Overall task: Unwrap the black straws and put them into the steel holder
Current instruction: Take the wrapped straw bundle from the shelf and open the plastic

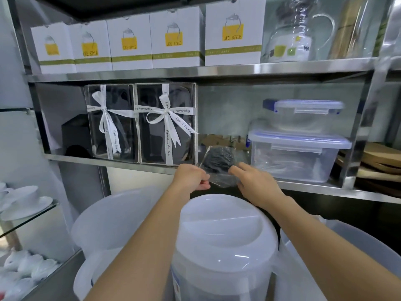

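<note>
The white boxes (233, 33) on the top shelf each have a yellow square on the front. On four of them the words "LIFE STYLE" can be read in the square. On the box at the far left the square is too blurry to read. A green stripe runs across each box lower down, and its tiny letters are too small to read. On the middle shelf stand two clear gift boxes (167, 123) tied with white ribbons (171, 118). The ribbons say "Especially For You" in thin black writing. The glass jug (297, 33) at the top right has a label, but its print is too blurry to read.
</note>
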Demonstrator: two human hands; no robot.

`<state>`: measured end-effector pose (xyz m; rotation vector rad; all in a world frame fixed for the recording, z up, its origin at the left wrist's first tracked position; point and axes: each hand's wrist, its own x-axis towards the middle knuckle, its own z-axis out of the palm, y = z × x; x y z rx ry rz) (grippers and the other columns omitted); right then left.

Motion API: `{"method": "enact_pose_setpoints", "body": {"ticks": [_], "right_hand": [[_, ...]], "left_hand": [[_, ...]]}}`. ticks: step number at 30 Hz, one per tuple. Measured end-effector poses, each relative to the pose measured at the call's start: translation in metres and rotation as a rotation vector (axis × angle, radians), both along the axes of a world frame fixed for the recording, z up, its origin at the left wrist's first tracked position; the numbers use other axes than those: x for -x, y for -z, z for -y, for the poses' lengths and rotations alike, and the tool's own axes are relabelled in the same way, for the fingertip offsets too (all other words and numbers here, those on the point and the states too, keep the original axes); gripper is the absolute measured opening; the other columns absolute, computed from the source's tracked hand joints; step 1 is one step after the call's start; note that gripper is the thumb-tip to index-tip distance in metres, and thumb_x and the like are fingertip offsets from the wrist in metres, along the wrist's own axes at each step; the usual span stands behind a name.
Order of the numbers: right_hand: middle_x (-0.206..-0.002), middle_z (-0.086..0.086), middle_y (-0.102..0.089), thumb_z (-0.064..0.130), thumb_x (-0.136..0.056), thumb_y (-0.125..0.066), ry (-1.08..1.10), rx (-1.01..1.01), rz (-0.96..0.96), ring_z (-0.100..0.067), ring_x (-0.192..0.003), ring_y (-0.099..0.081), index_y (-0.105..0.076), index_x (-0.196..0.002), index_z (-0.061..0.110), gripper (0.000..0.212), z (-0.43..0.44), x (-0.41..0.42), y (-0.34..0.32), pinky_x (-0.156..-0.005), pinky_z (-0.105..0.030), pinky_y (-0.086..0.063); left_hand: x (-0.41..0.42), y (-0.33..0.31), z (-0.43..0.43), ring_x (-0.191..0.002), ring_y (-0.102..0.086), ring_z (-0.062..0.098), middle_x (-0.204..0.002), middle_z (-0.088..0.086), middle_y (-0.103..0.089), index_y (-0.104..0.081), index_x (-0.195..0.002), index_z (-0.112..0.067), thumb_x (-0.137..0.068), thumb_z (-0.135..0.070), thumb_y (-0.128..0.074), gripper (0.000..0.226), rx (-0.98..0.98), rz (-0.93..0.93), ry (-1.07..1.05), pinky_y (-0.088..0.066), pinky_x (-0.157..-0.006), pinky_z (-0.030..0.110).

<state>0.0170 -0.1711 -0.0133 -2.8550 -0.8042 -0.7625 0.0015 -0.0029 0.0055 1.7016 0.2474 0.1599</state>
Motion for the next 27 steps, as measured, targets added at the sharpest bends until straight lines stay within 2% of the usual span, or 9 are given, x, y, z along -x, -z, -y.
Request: {"method": "enact_pose_setpoints", "body": {"ticks": [4,7,9,11,13,15,17,21,27], "right_hand": [[-0.1,-0.01,-0.062,0.01,-0.092,-0.05,-0.035,-0.114,0.09,-0.024,-0.084,-0.055,-0.056,-0.102,0.011,0.012,0.008,0.009,-0.01,-0.063,-0.028,-0.034],[-0.094,-0.01,-0.063,0.009,-0.092,-0.048,-0.021,-0.282,0.07,-0.026,-0.082,-0.057,-0.057,-0.095,0.008,0.009,0.011,0.018,-0.026,-0.065,-0.03,-0.041],[-0.093,-0.012,-0.064,0.007,-0.092,-0.049,-0.031,-0.334,0.09,-0.029,-0.082,-0.059,-0.058,-0.095,0.007,0.01,0.012,0.026,-0.038,-0.069,-0.038,-0.049],[-0.094,-0.012,-0.063,0.007,-0.092,-0.048,-0.036,-0.357,0.128,-0.029,-0.082,-0.058,-0.058,-0.097,0.008,0.011,0.013,0.037,-0.052,-0.072,-0.041,-0.051],[-0.095,-0.013,-0.063,0.008,-0.093,-0.047,-0.054,-0.399,0.173,-0.03,-0.082,-0.057,-0.058,-0.097,0.007,0.011,0.014,0.048,-0.068,-0.072,-0.043,-0.05],[-0.094,-0.014,-0.063,0.007,-0.093,-0.047,-0.073,-0.436,0.219,-0.033,-0.082,-0.056,-0.058,-0.094,0.004,0.011,0.014,0.06,-0.085,-0.071,-0.044,-0.048],[-0.092,-0.014,-0.063,0.006,-0.093,-0.046,-0.084,-0.461,0.249,-0.033,-0.081,-0.056,-0.057,-0.092,0.002,0.011,0.014,0.074,-0.103,-0.072,-0.045,-0.048],[-0.093,-0.01,-0.062,0.009,-0.094,-0.045,-0.12,-0.532,0.304,-0.028,-0.082,-0.055,-0.057,-0.093,0.003,0.013,0.019,0.114,-0.144,-0.07,-0.036,-0.042],[-0.082,0.0,-0.054,0.014,-0.093,-0.045,-0.144,-0.675,0.371,-0.027,-0.08,-0.052,-0.055,-0.09,0.007,0.013,0.035,0.189,-0.199,-0.069,-0.038,-0.04]], "left_hand": [[0.014,-0.001,-0.003,-0.081,-0.068,0.015,-0.093,0.003,-0.067,-0.063,-0.104,-0.006,-0.073,-0.027,-0.076,0.04,-0.076,0.12,0.127,-0.051,-0.09,0.032],[0.022,-0.008,-0.005,-0.09,-0.063,0.016,-0.096,0.003,-0.065,-0.058,-0.112,-0.011,-0.069,-0.014,-0.079,0.049,-0.226,0.224,0.167,-0.048,-0.082,0.028],[0.028,-0.017,-0.001,-0.081,-0.059,0.015,-0.088,0.002,-0.063,-0.063,-0.105,-0.01,-0.074,-0.008,-0.074,0.033,-0.347,0.368,0.047,-0.047,-0.075,0.026],[0.034,-0.029,0.003,-0.076,-0.055,0.015,-0.085,0.005,-0.061,-0.068,-0.089,-0.012,-0.078,-0.011,-0.07,0.011,-0.419,0.543,-0.08,-0.045,-0.073,0.026],[0.043,-0.044,0.004,-0.077,-0.051,0.014,-0.086,0.002,-0.053,-0.07,-0.083,-0.014,-0.081,-0.015,-0.067,0.004,-0.461,0.632,-0.141,-0.041,-0.073,0.023],[0.053,-0.061,0.003,-0.086,-0.051,0.015,-0.092,-0.002,-0.048,-0.07,-0.082,-0.015,-0.083,-0.017,-0.065,0.005,-0.457,0.679,-0.152,-0.04,-0.081,0.025],[0.067,-0.079,0.004,-0.094,-0.051,0.013,-0.098,-0.002,-0.053,-0.065,-0.081,-0.016,-0.085,-0.018,-0.062,0.006,-0.442,0.728,-0.124,-0.039,-0.087,0.025],[0.104,-0.114,0.016,-0.091,-0.051,0.006,-0.088,-0.014,-0.055,-0.053,-0.087,-0.018,-0.093,-0.019,-0.051,0.007,-0.341,0.782,-0.008,-0.037,-0.08,0.019],[0.17,-0.163,0.042,-0.089,-0.061,0.015,-0.083,-0.003,-0.065,-0.047,-0.085,-0.024,-0.095,-0.023,-0.046,0.01,-0.221,0.932,0.059,-0.045,-0.084,0.032]]}}
